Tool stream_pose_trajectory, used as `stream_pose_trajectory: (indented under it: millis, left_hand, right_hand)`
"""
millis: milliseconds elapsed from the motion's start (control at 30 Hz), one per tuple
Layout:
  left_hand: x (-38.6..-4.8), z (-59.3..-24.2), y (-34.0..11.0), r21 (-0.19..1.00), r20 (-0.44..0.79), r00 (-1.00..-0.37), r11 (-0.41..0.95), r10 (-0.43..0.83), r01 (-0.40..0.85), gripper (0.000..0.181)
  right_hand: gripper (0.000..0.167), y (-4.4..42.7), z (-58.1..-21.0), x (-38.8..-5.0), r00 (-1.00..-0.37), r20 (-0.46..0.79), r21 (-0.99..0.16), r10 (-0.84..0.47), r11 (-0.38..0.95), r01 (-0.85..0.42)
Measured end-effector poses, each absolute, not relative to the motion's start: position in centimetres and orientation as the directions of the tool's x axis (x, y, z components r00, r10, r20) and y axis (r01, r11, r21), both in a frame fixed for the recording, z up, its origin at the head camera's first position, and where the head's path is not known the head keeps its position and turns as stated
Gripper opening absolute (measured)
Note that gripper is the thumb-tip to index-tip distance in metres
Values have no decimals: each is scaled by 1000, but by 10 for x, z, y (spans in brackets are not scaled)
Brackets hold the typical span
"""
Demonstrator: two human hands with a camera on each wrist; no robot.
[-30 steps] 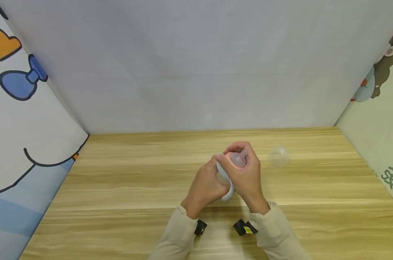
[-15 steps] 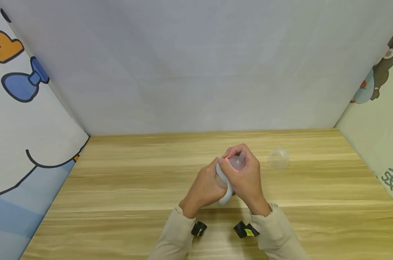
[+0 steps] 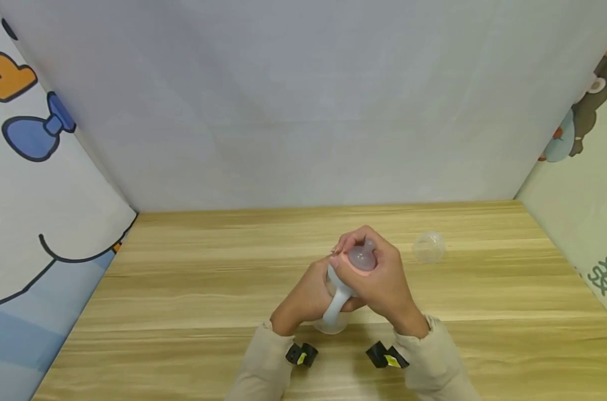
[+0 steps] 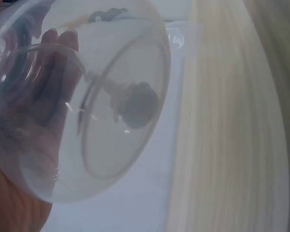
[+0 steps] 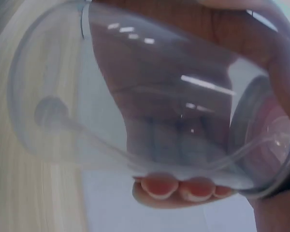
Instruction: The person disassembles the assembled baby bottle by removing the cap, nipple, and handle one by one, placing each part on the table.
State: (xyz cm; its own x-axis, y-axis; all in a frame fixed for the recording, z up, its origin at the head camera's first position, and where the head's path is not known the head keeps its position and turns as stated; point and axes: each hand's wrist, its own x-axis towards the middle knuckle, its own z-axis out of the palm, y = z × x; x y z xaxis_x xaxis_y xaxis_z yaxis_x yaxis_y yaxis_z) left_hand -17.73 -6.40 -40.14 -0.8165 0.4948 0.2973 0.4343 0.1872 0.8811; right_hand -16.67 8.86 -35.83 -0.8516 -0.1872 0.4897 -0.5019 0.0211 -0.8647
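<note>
A clear baby bottle is held tilted above the table between both hands. Its translucent teat points up and away, inside a pink collar. A pale grey handle curves down toward the wrists. My left hand grips the bottle's body from the left. Around the collar curl the thumb and fingers of my right hand, partly hiding it. Inside the bottle, a thin straw with a dark round weight shows through the wall. The rounded base fills much of the left wrist view.
A clear dome-shaped cap lies on the wood-grain table, right of the hands. A pale wall stands behind the table, with cartoon-printed panels at both sides.
The bottle has turned in the hands: its grey handle has swung leftward and its clear base now shows beneath. Both hands have shifted slightly left and nearer, while the cap stays on the table.
</note>
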Motion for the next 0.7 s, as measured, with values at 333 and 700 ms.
stream_pose_trajectory:
  millis: [333,700]
  left_hand:
    - [-179,-398,-69,901,314,-844,144,435,409,53]
    - [-182,-397,-72,921,288,-882,146,373,362,63]
  right_hand:
    - [45,107,-356,-174,-838,487,-857,-245,50,-512]
    - [39,112,-359,-182,-798,504,-843,-331,13,-538]
